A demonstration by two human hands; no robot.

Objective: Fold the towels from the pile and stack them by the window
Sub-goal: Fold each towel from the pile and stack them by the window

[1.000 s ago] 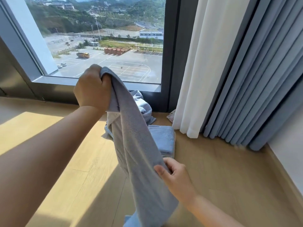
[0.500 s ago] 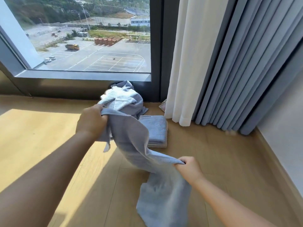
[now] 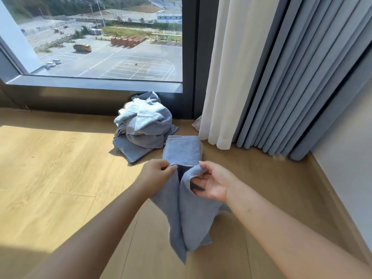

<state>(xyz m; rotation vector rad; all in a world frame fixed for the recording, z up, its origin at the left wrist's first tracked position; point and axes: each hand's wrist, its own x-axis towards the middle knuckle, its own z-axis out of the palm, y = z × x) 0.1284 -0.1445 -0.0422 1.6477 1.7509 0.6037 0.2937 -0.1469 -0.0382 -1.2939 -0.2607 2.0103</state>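
A grey-blue towel point(image 3: 189, 214) hangs doubled between my hands above the wooden floor. My left hand point(image 3: 156, 175) pinches one top edge of it. Close beside it, my right hand point(image 3: 213, 182) grips the other top edge, fingers curled into the cloth. Beyond my hands a folded blue towel point(image 3: 182, 150) lies flat on the floor. To its left, under the window, sits the rumpled pile of towels point(image 3: 142, 125) in light and darker blue.
The window point(image 3: 100, 47) has a dark frame and a low sill. White sheer curtain point(image 3: 223, 77) and blue-grey drapes point(image 3: 291, 87) hang at the right down to the floor. A wall with skirting runs along the far right. Sunlit wooden floor point(image 3: 50, 168) lies to the left.
My hands came down and together; the towel, held high then stretched between them, now hangs folded in half. The view dropped toward the floor.
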